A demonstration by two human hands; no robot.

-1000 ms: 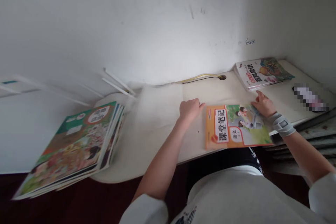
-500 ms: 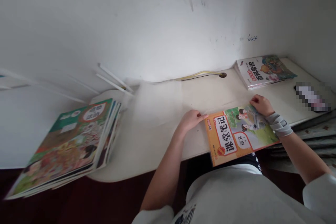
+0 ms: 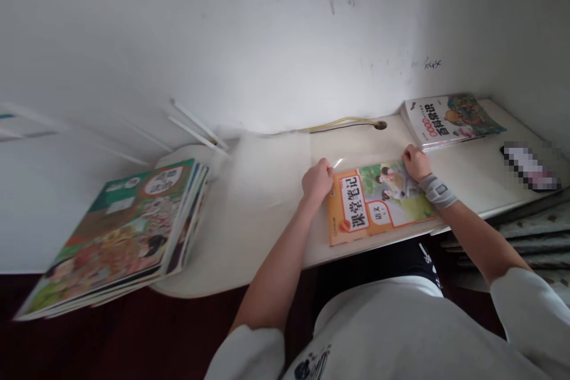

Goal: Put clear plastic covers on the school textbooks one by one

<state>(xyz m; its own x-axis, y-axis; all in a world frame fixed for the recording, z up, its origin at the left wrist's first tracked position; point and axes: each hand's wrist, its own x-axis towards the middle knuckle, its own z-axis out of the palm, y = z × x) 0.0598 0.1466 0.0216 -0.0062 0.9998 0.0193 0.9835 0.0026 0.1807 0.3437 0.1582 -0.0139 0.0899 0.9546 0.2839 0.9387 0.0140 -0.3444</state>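
An orange and green book (image 3: 378, 205) lies near the front edge of the white desk, and clear plastic shows along its far side. My left hand (image 3: 318, 179) is closed at the book's far left corner, its fingertips on the clear plastic. At the far right corner, my right hand (image 3: 417, 162), with a grey wrist band, is closed too, fingers curled at the book's top edge. What exactly the right fingers pinch is hidden. A translucent sheet (image 3: 274, 166) rests on the desk left of the book.
A stack of books (image 3: 120, 231) sits at the desk's left end. At the back right lies another pile of books (image 3: 449, 122), with a phone (image 3: 528, 167) nearby. Yellow cables (image 3: 342, 123) run along the wall. White rods (image 3: 198, 129) stand behind the left stack.
Both hands and the book have moved left and away from my body. The book now lies more on the desk, overhanging the front edge less.
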